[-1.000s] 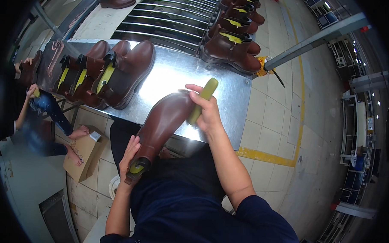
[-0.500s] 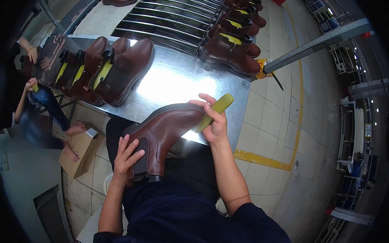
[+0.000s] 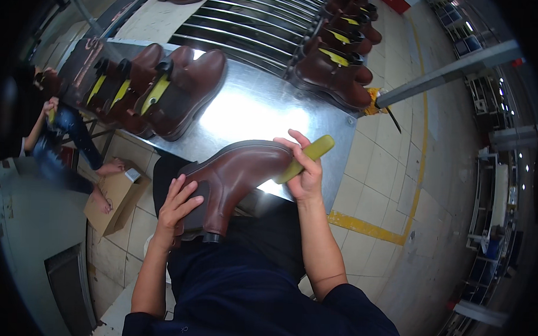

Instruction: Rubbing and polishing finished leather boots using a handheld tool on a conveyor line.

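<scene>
A dark brown ankle boot [image 3: 242, 167] with black elastic side panels lies tipped over my lap, its sole turned up and away from me and its toe to the right. My left hand [image 3: 176, 212] grips it at the left, with fingers spread over the elastic panel and the thumb hidden. In my right hand [image 3: 307, 180] is a flat yellow-green piece with a rounded end [image 3: 319, 148], pinched between thumb and fingers beside the toe. The fingertips of that hand reach the toe; whether the yellow-green piece touches the leather I cannot tell.
A shiny metal table [image 3: 256, 105] lies beyond my lap. Brown boots [image 3: 195, 85] with yellow inserts stand on it at left, more [image 3: 328, 72] at right, beside metal rollers [image 3: 244, 26]. Another person's hand [image 3: 51, 106] shows at far left, above a cardboard box [image 3: 119, 201]. A metal post [image 3: 450, 72] slants at right.
The whole view has shifted slightly, so the table and boots sit farther right. Both hands keep their hold on the boot and the yellow-green piece, with little visible change between them.
</scene>
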Demonstrator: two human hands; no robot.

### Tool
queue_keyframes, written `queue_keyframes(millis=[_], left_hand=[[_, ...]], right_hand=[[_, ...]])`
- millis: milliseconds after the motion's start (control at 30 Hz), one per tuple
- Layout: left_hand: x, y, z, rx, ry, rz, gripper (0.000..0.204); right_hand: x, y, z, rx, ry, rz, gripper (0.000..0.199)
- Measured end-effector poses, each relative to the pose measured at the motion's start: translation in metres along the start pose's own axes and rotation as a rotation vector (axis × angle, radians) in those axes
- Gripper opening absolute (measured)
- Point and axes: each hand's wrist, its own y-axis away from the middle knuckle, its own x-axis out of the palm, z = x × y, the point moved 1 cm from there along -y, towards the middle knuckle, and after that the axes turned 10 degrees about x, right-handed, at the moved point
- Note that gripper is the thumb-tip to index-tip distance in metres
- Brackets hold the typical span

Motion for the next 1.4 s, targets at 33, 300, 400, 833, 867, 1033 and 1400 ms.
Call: queue_keyframes(millis=[33, 300, 400, 833, 867, 1033, 1400], left_hand=[[-0.002, -0.001, -0.001, -0.013, -0.01, -0.006, 0.041], [-0.018, -0.019, -0.023, 0.09, -0.157, 0.134, 0.044], [-0.023, -0.027, -0.035, 0.091, -0.193, 0.152, 0.042], [-0.026, -0.034, -0.046, 0.204, -0.333, -0.061, 0.043], [-0.03, -0.036, -0.048, 0.217, -0.306, -0.048, 0.045], [-0.024, -0.054, -0.055, 0.377, -0.106, -0.005, 0.064], [-0.135, 0.055, -0.191, -0.397, -0.036, -0.722, 0.06]], right_hand=[[-0.002, 0.001, 0.001, -0.011, 0.009, -0.014, 0.045], [-0.012, 0.008, 0.005, -0.064, 0.137, -0.082, 0.047], [-0.014, 0.009, 0.005, -0.08, 0.163, -0.1, 0.048], [-0.013, 0.006, 0.007, -0.117, 0.256, -0.143, 0.05], [-0.012, 0.003, 0.006, -0.118, 0.283, -0.142, 0.05], [-0.009, -0.025, 0.008, -0.079, 0.453, -0.153, 0.055], [-0.054, -0.085, 0.028, -0.2, 0.673, 0.012, 0.052]])
